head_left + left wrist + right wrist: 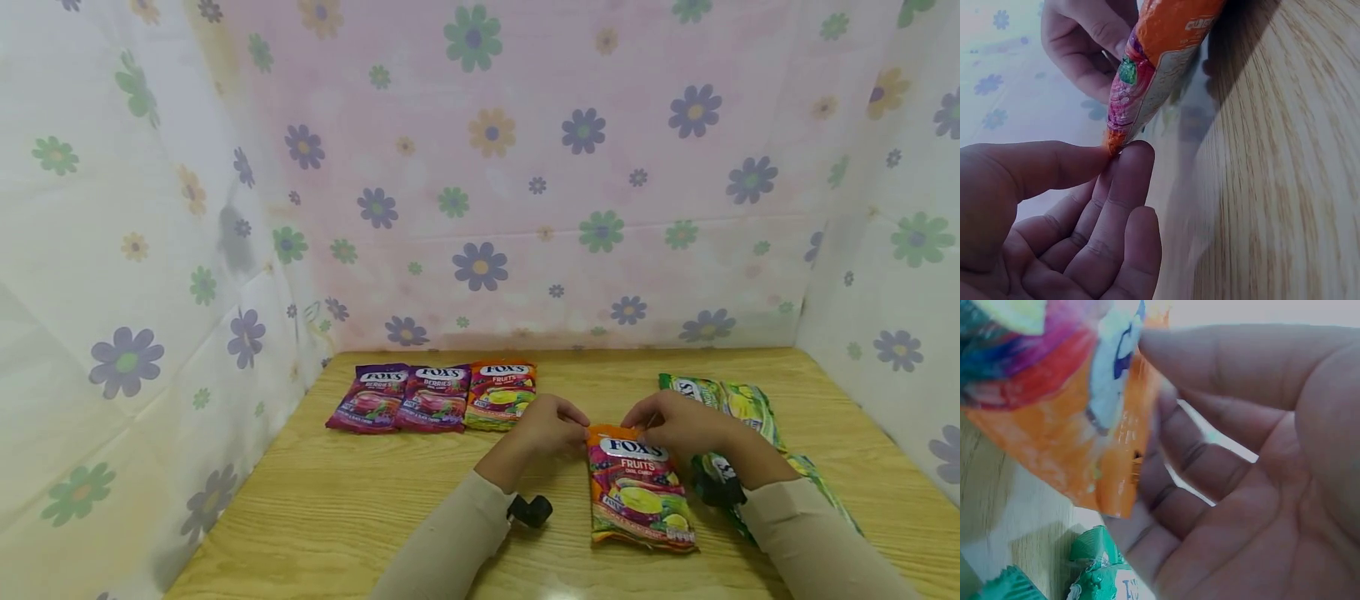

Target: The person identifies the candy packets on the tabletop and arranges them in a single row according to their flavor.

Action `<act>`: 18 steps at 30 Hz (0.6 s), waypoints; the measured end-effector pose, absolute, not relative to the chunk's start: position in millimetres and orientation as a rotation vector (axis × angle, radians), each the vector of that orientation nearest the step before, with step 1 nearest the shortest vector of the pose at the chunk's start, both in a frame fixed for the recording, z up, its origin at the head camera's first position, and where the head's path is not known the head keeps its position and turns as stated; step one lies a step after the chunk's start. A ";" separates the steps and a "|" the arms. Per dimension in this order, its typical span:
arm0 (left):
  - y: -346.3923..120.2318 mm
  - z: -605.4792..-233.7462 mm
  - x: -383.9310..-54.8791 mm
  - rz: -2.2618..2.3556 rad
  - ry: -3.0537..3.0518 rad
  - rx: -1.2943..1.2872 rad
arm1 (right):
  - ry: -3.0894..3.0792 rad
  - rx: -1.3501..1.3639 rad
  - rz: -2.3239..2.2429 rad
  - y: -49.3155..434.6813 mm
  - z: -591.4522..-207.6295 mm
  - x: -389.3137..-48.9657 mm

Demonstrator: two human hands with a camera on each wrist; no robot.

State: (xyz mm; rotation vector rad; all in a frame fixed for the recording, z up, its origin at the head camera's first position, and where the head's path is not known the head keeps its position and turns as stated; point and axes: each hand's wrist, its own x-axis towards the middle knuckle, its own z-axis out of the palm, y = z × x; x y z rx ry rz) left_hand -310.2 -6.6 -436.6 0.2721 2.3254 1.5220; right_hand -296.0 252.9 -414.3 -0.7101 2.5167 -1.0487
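An orange-and-pink Fox's Fruits candy bag (639, 496) is held by its top edge at the right of the table. My left hand (551, 429) pinches the top left corner between thumb and index finger, as the left wrist view shows on the bag's tip (1113, 139). At the top right, my right hand (686, 427) pinches the same edge; in the right wrist view its thumb lies on the front of the orange bag (1041, 434). In the head view the bag's lower end appears close to the wooden table; whether it touches cannot be told.
Two purple Berries bags (367, 402) and another orange Fruits bag (501, 398) stand in a row at the back left. Several green candy bags (750, 408) lie on the right, partly hidden by the right arm. Flowered cloth walls (480, 208) enclose the wooden table (360, 508).
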 end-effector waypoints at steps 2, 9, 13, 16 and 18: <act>-6.8 -437.2 -311.1 1.526 2.320 0.278 | 2.541 -0.717 -1.055 252.7 -413.5 -296.1; -9.3 -435.7 -309.2 1.471 2.258 0.302 | 2.531 -0.780 -1.107 254.0 -408.8 -295.9; -9.8 -433.1 -308.9 1.426 2.177 0.325 | 2.514 -0.802 -1.159 256.8 -404.9 -295.0; -9.8 -433.0 -308.8 1.428 2.089 0.347 | 2.477 -0.790 -1.235 259.5 -403.5 -294.9; -10.0 -433.5 -308.3 1.432 2.033 0.356 | 2.446 -0.777 -1.283 260.1 -402.5 -294.6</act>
